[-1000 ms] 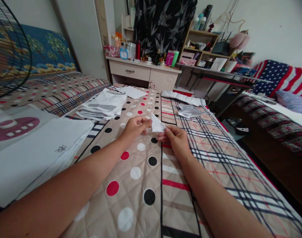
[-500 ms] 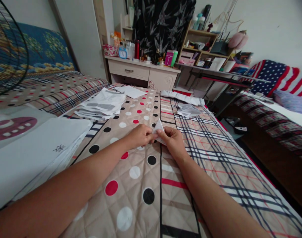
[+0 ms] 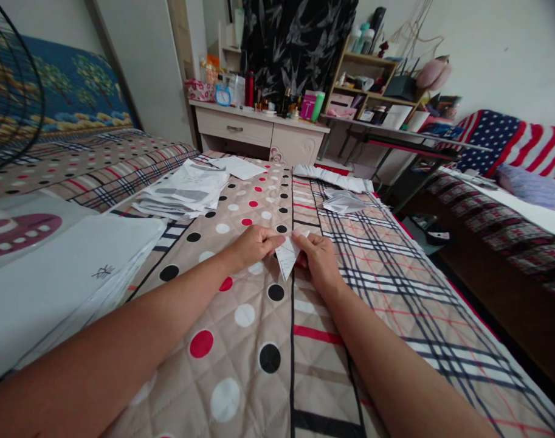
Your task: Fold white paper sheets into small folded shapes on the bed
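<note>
A small folded piece of white paper (image 3: 287,257), triangular with its point toward me, is held between my two hands just above the quilted bedspread (image 3: 241,377). My left hand (image 3: 255,246) pinches its left upper corner between thumb and forefinger. On the other side, my right hand (image 3: 317,252) grips it with the thumb on top and the fingers curled beneath. Faint lines or marks show on the paper. Beyond my right hand lies a small pile of folded paper pieces (image 3: 343,201). A long row of folded white paper (image 3: 329,178) lies behind that pile.
Left of my arms are a stack of paper sheets (image 3: 181,190), a single sheet (image 3: 241,167) and a large stack of white paper (image 3: 67,267). A fan (image 3: 13,85) stands at the far left. A dresser (image 3: 254,131) and a desk (image 3: 396,135) stand beyond the bed.
The folded paper has been turned over, so its point, which faced away from me, now faces toward me. Both hands still hold it in about the same place.
</note>
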Demonstrator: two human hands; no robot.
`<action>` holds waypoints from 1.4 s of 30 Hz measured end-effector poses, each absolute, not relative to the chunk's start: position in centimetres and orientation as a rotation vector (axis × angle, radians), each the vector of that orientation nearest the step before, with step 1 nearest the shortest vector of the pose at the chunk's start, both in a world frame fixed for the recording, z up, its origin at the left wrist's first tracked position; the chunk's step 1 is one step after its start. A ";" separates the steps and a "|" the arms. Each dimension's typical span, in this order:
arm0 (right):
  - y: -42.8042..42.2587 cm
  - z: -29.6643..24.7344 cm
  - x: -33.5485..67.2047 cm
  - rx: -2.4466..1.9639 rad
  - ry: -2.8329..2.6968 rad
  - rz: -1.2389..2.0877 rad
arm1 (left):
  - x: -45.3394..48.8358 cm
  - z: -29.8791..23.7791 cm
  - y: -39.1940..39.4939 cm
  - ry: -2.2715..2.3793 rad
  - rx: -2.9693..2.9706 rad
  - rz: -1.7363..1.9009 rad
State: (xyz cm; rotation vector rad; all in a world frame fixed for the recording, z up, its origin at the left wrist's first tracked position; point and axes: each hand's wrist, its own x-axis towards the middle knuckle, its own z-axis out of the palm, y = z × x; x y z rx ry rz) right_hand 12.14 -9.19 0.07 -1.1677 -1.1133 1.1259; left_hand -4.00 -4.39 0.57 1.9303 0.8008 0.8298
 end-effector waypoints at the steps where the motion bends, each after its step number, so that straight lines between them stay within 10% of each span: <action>1: -9.2 0.0 12.1 -1.152 -1.105 1.101 | -4.0 0.6 -4.4 0.790 1.908 0.826; 35: -8.9 0.4 12.5 -1.062 -1.220 1.166 | -4.1 0.1 -4.3 0.784 1.830 0.696; 42: -7.7 -0.5 14.5 -1.326 -1.304 0.845 | -4.6 0.4 -4.1 1.025 2.267 1.141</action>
